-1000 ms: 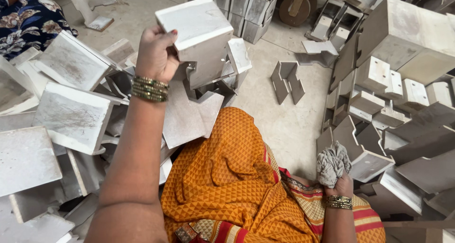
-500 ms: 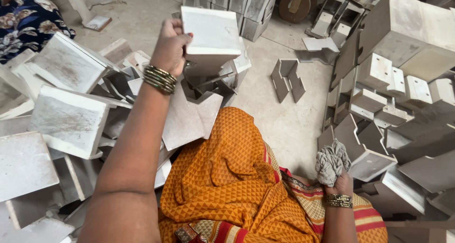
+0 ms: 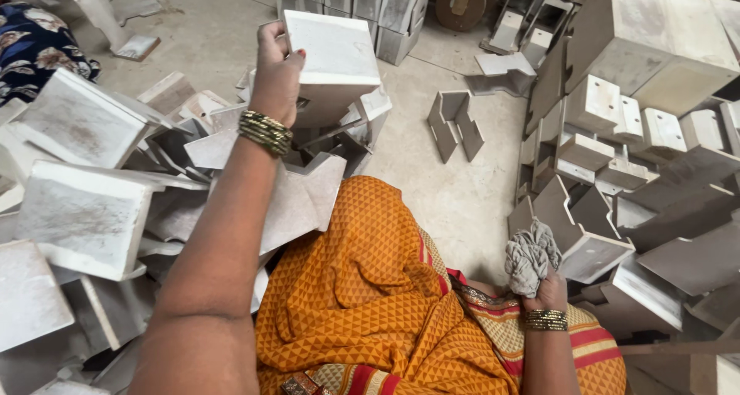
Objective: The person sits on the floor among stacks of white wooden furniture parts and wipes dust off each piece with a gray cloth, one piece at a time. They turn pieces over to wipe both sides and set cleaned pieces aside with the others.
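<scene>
White wooden box is up in the left hand, fingers clamped round its edge above the heap; a firm grip at that corner should keep it level. Right hand is closed on a grey rag. Similar pale pieces crowd the concrete floor.

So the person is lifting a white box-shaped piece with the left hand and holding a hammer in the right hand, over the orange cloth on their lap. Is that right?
Not quite. The head view shows the right hand gripping a crumpled grey rag, not a hammer. The rest stands: the left hand holds up a white box-shaped piece, and orange cloth covers the lap.
</scene>
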A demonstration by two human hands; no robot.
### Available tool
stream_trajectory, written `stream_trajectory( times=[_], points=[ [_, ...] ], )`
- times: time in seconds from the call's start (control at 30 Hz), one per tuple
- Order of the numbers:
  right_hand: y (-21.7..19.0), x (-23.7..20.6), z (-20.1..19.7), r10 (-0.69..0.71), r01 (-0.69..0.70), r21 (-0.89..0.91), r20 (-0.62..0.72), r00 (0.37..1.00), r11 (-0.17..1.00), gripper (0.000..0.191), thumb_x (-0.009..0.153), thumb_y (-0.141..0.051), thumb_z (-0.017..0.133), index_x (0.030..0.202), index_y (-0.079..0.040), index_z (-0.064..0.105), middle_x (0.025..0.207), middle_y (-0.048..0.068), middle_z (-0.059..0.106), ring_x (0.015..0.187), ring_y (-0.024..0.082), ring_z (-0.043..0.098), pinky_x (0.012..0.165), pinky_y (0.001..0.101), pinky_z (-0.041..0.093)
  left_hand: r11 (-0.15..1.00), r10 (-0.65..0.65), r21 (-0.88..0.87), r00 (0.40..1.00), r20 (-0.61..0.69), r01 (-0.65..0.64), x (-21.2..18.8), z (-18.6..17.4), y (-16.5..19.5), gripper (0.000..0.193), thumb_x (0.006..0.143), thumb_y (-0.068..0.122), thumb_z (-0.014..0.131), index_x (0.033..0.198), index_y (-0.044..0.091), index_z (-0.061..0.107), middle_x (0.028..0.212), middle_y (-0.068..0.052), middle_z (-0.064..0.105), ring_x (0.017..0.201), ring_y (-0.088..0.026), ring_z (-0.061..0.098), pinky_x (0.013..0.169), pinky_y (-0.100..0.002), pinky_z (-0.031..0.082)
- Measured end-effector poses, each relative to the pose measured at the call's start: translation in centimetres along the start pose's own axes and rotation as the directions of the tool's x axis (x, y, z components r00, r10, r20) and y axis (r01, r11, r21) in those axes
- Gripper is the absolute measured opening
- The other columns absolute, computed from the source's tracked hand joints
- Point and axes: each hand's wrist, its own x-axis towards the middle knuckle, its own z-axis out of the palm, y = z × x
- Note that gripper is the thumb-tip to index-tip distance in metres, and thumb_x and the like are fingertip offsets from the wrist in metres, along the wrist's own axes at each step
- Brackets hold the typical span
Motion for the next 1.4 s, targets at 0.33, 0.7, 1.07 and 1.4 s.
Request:
stream_trajectory(
  times=[0.33, 0.7, 1.07, 1.4],
  points=[
    [0.6, 0.4, -0.1, -0.021, 0.027, -0.06, 0.106, 0.994, 0.998, 0.038, 0.105, -0.007, 0.051, 0.142, 0.004, 0.052, 0.128, 0.02, 0.068, 0.11, 0.03, 0.071, 0.09, 0.0421, 0.06, 0.987, -0.162, -0.031, 0.973, -0.166, 0.159, -0.4, -2.4, -0.4, 0.061, 0.089, -0.014, 0.044, 0.143, 0.012, 0.036, 0.118, -0.019, 0.067, 0.101, -0.018, 0.069, 0.085, -0.03, 0.062],
    [0.8, 0.9, -0.6, 0.016, -0.008, -0.096, 0.082, 0.997, 0.995, 0.037, 0.107, -0.008, 0.052, 0.141, 0.005, 0.053, 0.127, 0.02, 0.069, 0.109, 0.029, 0.071, 0.089, 0.0417, 0.061, 0.164, -0.101, 0.979, 0.989, -0.103, 0.119, -2.7, -3.2, 0.8, 0.091, 0.093, 0.013, 0.06, 0.163, 0.019, 0.003, 0.144, -0.02, 0.052, 0.127, -0.042, 0.054, 0.104, -0.082, 0.022],
    [0.7, 0.7, -0.8, 0.033, -0.03, -0.053, 0.058, 0.998, 0.998, 0.032, 0.105, -0.008, 0.054, 0.136, 0.002, 0.057, 0.12, 0.017, 0.072, 0.102, 0.027, 0.073, 0.083, 0.0397, 0.062, -0.142, 0.219, 0.984, 0.966, 0.136, -0.107, -5.3, -1.8, 1.9, 0.06, 0.095, 0.019, 0.068, 0.151, 0.038, 0.056, 0.167, -0.007, 0.028, 0.144, -0.046, 0.033, 0.11, -0.082, 0.012],
    [0.7, 0.7, -0.9, 0.035, -0.031, -0.087, 0.047, 0.998, 0.996, 0.034, 0.105, -0.008, 0.054, 0.137, 0.003, 0.057, 0.124, 0.017, 0.07, 0.106, 0.027, 0.072, 0.088, 0.0406, 0.061, -0.072, 0.295, 0.981, 0.936, 0.193, -0.179, -6.6, -0.4, 3.3, 0.061, 0.097, 0.032, 0.071, 0.156, 0.028, 0.055, 0.167, -0.013, 0.025, 0.145, -0.048, 0.024, 0.107, -0.082, 0.011]
  ],
)
